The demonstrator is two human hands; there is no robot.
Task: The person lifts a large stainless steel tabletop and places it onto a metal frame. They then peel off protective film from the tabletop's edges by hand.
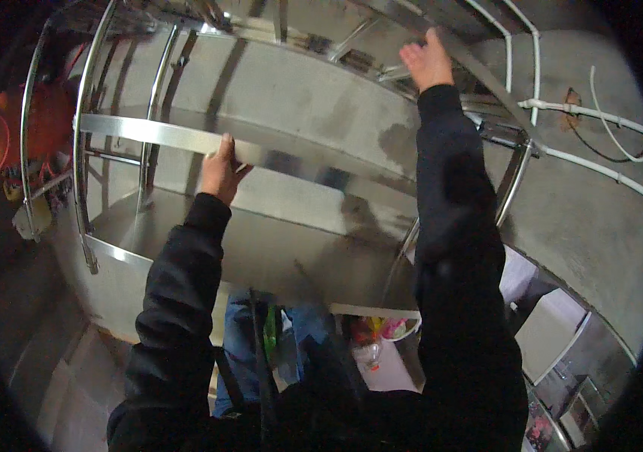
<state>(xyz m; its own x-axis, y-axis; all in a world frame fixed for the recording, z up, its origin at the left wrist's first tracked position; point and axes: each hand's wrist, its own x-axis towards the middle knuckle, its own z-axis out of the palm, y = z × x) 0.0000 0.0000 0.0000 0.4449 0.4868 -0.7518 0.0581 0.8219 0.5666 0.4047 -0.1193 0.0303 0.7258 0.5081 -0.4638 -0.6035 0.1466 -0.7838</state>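
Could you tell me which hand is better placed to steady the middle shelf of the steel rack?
Left. The left hand already grips the middle shelf at its front edge, while the right hand is up at the rack's top frame.

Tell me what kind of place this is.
Probably a utility or back-of-kitchen room: a shiny stainless-steel shelf rack held by both hands, a bare grey concrete wall and exposed white plastic pipes.
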